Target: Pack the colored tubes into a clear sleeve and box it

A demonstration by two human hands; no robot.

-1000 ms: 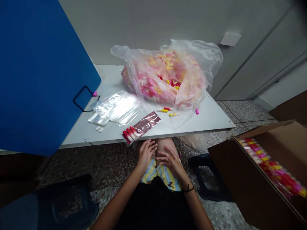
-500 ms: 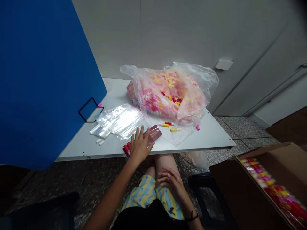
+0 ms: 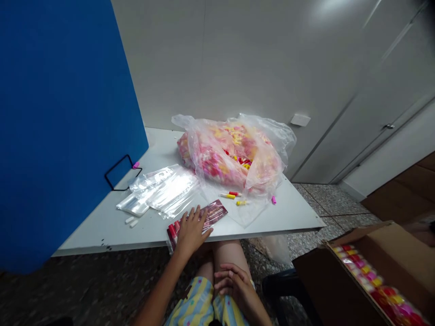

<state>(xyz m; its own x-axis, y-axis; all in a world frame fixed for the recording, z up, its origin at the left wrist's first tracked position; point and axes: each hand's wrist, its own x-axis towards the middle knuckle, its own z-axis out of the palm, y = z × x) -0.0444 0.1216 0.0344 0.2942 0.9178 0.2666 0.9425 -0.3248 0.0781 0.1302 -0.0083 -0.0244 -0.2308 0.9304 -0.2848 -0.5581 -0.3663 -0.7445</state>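
Observation:
My left hand (image 3: 191,232) lies flat, fingers spread, on a clear plastic packet with a maroon printed card (image 3: 215,213) inside, at the table's front edge. Red-capped pieces (image 3: 173,232) show at the packet's left end; my hand hides its middle. Over my lap rests my right hand (image 3: 237,286), holding nothing, its fingers loosely bent and apart. Flat clear plastic bags (image 3: 175,190) overlap one another just beyond my left hand. Behind the packet, a few small red and yellow tubes (image 3: 230,196) lie on the table.
A large translucent bag (image 3: 210,156) full of colourful small pieces sits on the white table (image 3: 84,237). A blue panel (image 3: 68,113) with a black wire handle (image 3: 110,183) stands at left. An open cardboard box (image 3: 401,249) with colourful capped pieces is at right. Two white pieces (image 3: 131,222) lie front left.
The camera view has tilted and shifted, so the table sits lower in the picture. My left hand stays flat on the packet, whose glossy film now catches light. My right hand remains over my lap.

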